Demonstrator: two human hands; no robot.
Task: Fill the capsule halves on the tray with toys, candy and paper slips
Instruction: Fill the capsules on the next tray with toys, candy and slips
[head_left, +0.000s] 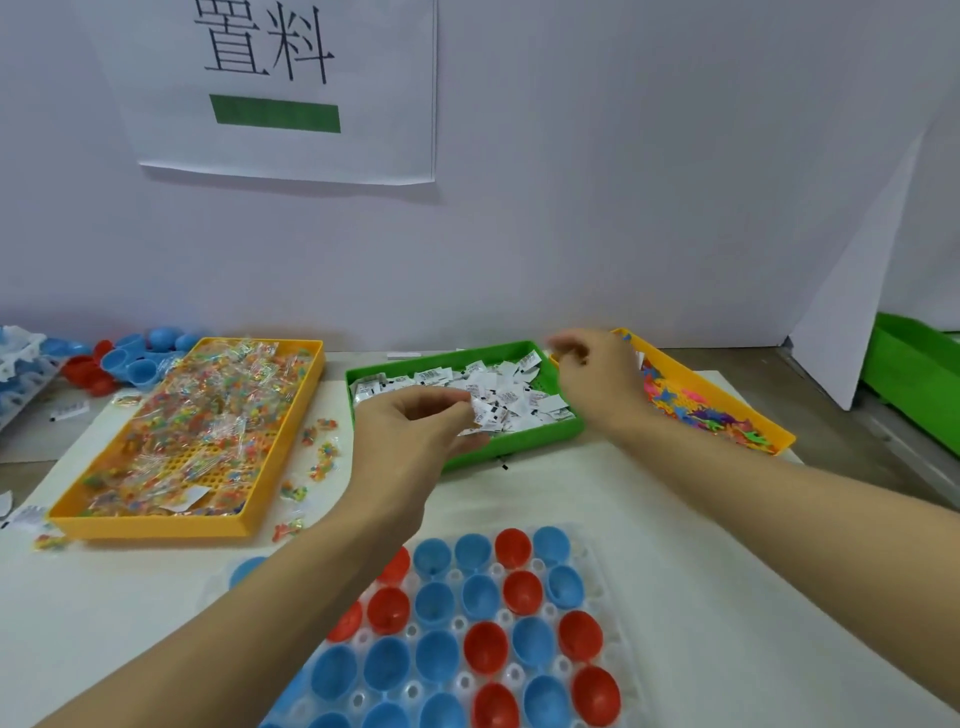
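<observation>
Backdrop: pale wall with a printed sign (283, 88) above a white-covered table (675, 519); only the head view is given.
Left hand (410, 441): fingers curled, pinching a few paper slips (488, 415) at the near edge of the green tray (519, 441).
Right hand (597, 379): raised over the gap between the green tray and the orange toy tray (779, 441), fingers loosely curled; blurred, so whether it holds anything I cannot tell.
Candy tray (156, 525): off to the left of the left hand, wrapped candy (208, 405) heaped inside (a few packets spilled beside it).
Capsule halves (488, 644): red and blue cups, open side up, in the clear tray (618, 654) under both forearms; they look unfilled.
Step, as I judge it: gathering slips.
Doing it well: separate one slip per cup with the thumb, carry low, drop row by row so none is skipped.
</observation>
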